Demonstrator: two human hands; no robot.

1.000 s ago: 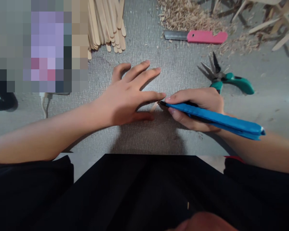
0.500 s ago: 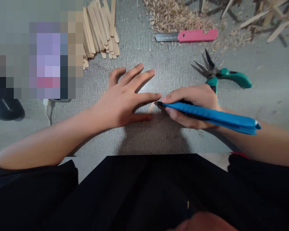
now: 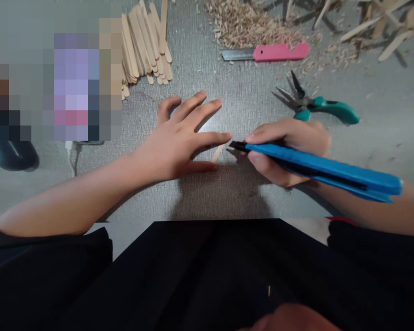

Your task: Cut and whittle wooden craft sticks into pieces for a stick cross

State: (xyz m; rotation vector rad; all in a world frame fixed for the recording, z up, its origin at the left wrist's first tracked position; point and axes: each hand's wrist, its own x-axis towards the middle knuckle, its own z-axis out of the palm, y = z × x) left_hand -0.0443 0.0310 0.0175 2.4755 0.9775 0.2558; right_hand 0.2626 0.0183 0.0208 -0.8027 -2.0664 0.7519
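A small pale wooden strip [image 3: 219, 152] lies on the grey textured surface between the tips of my left thumb and index finger. My left hand [image 3: 179, 142] rests palm down with its fingers spread; its thumb and index fingertip appear to touch the strip's ends. In my right hand [image 3: 290, 142] is a blue utility knife [image 3: 324, 165], gripped near the front like a pen. The dark blade tip points left, just right of the strip and apart from it. The handle slants back over my right wrist.
Beyond my right hand lie open green-handled pliers [image 3: 303, 103] and a pink knife [image 3: 281, 52] with its blade out. Wood shavings [image 3: 244, 23] are heaped behind it. Craft sticks [image 3: 145, 46] are stacked at the back left, near a white cable [image 3: 69, 156] and a dark rounded object [image 3: 15, 154].
My right hand and the blue utility knife have shifted right, drawing the blade tip away from the wooden strip. My left hand stays in place.
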